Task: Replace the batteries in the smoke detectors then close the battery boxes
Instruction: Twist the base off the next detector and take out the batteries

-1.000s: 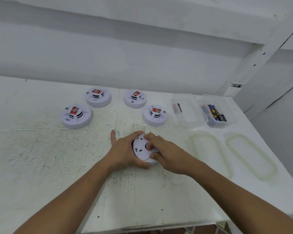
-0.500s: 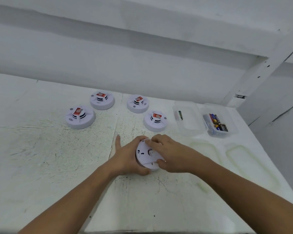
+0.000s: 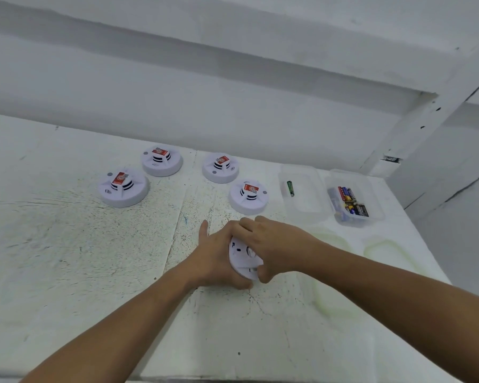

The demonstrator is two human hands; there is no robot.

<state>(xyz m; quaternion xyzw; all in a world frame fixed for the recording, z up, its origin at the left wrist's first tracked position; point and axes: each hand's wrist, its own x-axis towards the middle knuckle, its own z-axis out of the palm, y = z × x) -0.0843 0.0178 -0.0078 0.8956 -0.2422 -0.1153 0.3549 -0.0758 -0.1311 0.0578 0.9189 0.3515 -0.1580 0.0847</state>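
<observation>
A white smoke detector point(image 3: 242, 258) lies with its back side up at the middle of the table, tilted toward me. My left hand point(image 3: 216, 261) grips its left rim, and my right hand point(image 3: 274, 250) curls over its top and right side. Several other detectors with red labels stand face up behind it, one at the far left point(image 3: 123, 187), one at the back left point(image 3: 162, 160), one at the back middle point(image 3: 220, 167) and the nearest one point(image 3: 248, 196). A clear box point(image 3: 304, 200) holds a green battery point(image 3: 290, 188). Another clear box point(image 3: 371, 194) holds several batteries point(image 3: 350, 205).
Two translucent lids, one nearer point(image 3: 332, 275) and one farther right point(image 3: 390, 251), lie flat on the white table point(image 3: 67, 258) to the right of my hands. A wall rises behind the table. The table's right edge runs just past the lids.
My hands have tilted the detector up more on its edge, and my right hand now covers more of its back. The camera view has shifted a little.
</observation>
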